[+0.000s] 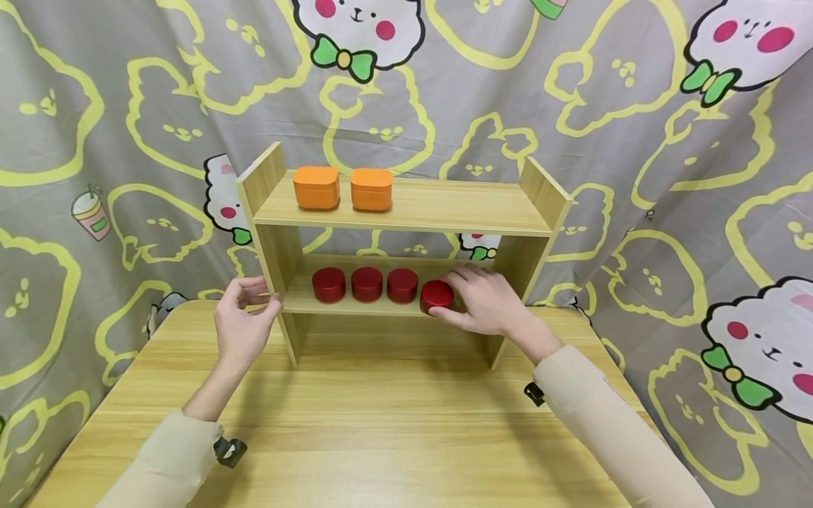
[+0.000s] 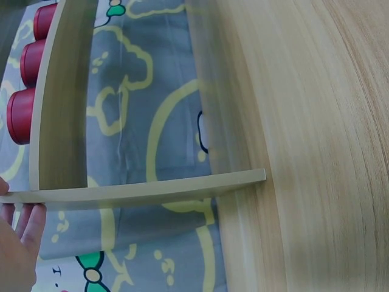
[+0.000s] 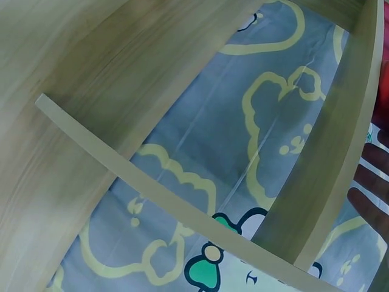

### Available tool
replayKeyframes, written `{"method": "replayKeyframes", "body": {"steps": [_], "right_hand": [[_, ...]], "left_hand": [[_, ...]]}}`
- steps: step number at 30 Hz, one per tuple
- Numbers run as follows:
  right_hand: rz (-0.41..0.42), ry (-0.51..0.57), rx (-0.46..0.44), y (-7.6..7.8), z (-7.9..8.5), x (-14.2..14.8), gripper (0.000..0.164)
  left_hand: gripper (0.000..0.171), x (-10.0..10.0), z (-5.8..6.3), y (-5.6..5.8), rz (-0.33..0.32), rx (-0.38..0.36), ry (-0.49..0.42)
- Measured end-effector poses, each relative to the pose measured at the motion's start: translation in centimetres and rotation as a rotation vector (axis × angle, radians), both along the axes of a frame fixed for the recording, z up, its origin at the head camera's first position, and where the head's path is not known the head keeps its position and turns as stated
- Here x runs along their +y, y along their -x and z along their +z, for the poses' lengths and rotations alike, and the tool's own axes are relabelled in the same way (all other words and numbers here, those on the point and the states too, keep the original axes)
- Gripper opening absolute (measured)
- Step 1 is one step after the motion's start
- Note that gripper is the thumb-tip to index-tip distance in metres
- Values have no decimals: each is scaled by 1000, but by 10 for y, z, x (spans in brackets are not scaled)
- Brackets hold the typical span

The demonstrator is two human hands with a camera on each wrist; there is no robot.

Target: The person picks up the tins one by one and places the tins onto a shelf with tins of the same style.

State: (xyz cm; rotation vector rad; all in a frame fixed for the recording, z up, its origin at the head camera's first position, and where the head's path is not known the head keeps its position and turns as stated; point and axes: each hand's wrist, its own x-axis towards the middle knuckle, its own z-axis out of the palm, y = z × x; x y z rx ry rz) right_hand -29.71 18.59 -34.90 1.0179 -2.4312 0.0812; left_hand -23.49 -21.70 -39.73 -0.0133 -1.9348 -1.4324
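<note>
A small two-tier wooden shelf (image 1: pixel 406 308) stands on the table, with several round red tins in a row on its lower board. My right hand (image 1: pixel 480 298) holds the rightmost red tin (image 1: pixel 437 296), thumb at its front and fingers behind; this tin sits slightly forward of the others. In the right wrist view, part of that red tin (image 3: pixel 382 97) shows beside my spread fingers (image 3: pixel 371 176). At the left, my left hand (image 1: pixel 244 321) grips the edge of the shelf's side panel (image 1: pixel 269 261). The left wrist view shows its fingertips (image 2: pixel 36 219) against this panel.
Two orange boxes (image 1: pixel 371 189) stand on the left part of the upper board. Three red tins (image 1: pixel 366 284) line the lower board left of my right hand. A patterned grey curtain (image 1: pixel 635 141) hangs behind and beside the wooden table (image 1: pixel 387 423).
</note>
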Motion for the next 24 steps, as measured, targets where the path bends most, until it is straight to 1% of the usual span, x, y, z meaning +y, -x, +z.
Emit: {"method": "replayKeyframes", "body": {"steps": [12, 24], "right_hand": [[-55, -18, -22, 1, 1, -3, 57], [-108, -37, -50, 6, 0, -4, 61]], "left_hand": [[28, 0, 0, 0, 1, -5, 0], [28, 0, 0, -1, 4, -4, -1]]}}
